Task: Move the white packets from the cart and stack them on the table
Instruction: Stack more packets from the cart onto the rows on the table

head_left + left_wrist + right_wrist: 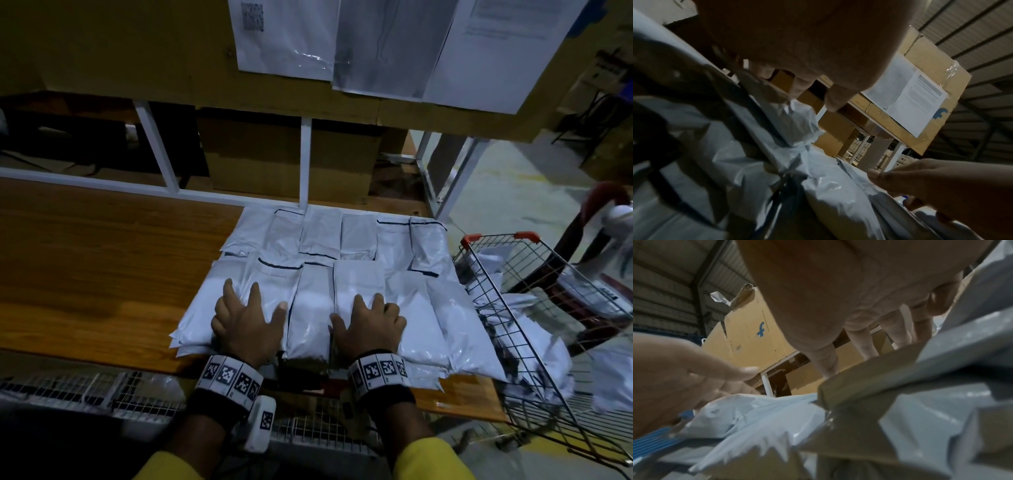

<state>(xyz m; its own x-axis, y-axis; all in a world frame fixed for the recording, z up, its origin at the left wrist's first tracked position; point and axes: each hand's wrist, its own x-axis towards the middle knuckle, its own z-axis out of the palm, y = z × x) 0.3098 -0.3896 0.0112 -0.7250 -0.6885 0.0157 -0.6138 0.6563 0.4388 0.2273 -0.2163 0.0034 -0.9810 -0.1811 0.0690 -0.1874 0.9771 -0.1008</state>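
Observation:
Several white packets (356, 246) lie in two rows on the right part of the wooden table (102, 267). My left hand (248, 317) presses flat, fingers spread, on a front-row packet (274, 284). My right hand (371, 322) lies flat in the same way on another front-row packet (359, 284) a little to the right. In the left wrist view my fingers (797, 91) reach down onto crinkled white plastic (797, 123). In the right wrist view straight fingers (828, 360) touch a packet's top (879, 369). More white packets (544, 346) sit in the wire cart (534, 308) at the right.
A white metal frame (305, 161) stands behind the table with cardboard boxes (253, 154) under it and printed sheets (284, 37) above. A wire rack (85, 394) runs below the table's front edge. The table's left half shows bare wood.

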